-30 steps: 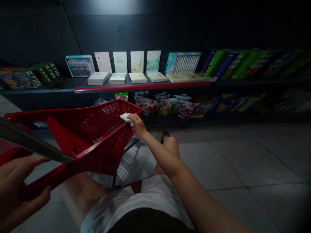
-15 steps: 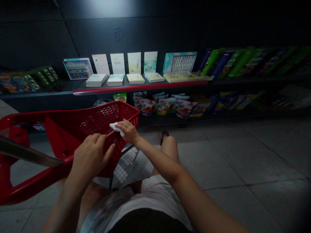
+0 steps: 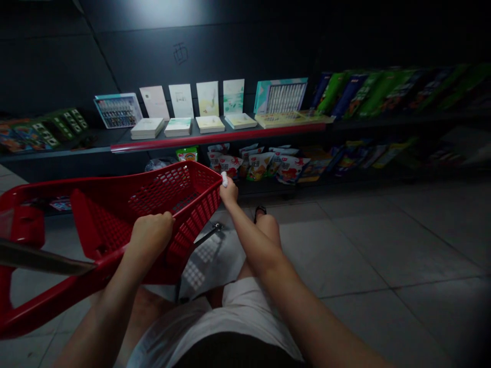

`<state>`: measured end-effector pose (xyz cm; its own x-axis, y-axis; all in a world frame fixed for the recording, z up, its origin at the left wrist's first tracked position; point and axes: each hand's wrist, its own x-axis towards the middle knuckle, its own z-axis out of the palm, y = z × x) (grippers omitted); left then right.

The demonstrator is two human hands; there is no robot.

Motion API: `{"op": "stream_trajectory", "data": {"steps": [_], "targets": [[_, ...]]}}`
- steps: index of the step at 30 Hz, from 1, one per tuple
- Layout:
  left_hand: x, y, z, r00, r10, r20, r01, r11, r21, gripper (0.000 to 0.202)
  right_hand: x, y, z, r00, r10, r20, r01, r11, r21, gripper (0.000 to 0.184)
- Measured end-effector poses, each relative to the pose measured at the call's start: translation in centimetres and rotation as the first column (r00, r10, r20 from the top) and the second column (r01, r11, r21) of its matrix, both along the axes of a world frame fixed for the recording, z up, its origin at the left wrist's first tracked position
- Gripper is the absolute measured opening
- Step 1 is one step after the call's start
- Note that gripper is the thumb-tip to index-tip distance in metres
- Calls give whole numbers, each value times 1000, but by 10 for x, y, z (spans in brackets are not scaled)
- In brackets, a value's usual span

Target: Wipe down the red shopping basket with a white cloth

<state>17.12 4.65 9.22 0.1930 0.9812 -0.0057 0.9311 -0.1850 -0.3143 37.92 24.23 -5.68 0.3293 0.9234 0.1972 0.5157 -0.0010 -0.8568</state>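
Observation:
A red plastic shopping cart (image 3: 187, 220) with perforated basket walls stands in front of me, angled to the left. My left hand (image 3: 152, 232) is closed over the near rim of its basket, fingers wrapped out of sight on the inner side. At the basket's far right corner, my right hand (image 3: 229, 191) grips a small white cloth (image 3: 224, 179) and presses it to the rim. Most of the cloth is hidden by the fingers.
Beyond the cart runs a dark shelf (image 3: 215, 138) with a red front strip. Several white books (image 3: 209, 124) and boxed sets stand on it. Snack bags (image 3: 261, 164) line the lower shelf, green and blue packages (image 3: 356, 97) the right. A metal bar (image 3: 46, 260) crosses the cart's left side.
My right hand has slid the cloth along the near rim, away and to the right, to the basket's corner. My left hand has closed more firmly on the rim.

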Motion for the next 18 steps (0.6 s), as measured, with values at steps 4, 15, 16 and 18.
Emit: {"op": "stream_trajectory", "data": {"steps": [4, 15, 16, 18], "targets": [[6, -1, 1, 1000, -22, -6, 22, 1000, 7, 38, -33, -30, -5, 999, -2, -36, 5, 996, 87, 52], [-3, 15, -6, 998, 35, -59, -32, 998, 53, 36, -120, -164, -74, 738, 514, 438, -674, 527, 517, 41], [-5, 14, -6, 997, 40, -62, -37, 998, 56, 37, -119, -167, -86, 689, 545, 477, -724, 487, 489, 38], [-10, 12, -6, 996, 48, -71, -43, 997, 68, 38, -111, -168, -111, 601, 613, 513, -799, 440, 410, 36]]}}
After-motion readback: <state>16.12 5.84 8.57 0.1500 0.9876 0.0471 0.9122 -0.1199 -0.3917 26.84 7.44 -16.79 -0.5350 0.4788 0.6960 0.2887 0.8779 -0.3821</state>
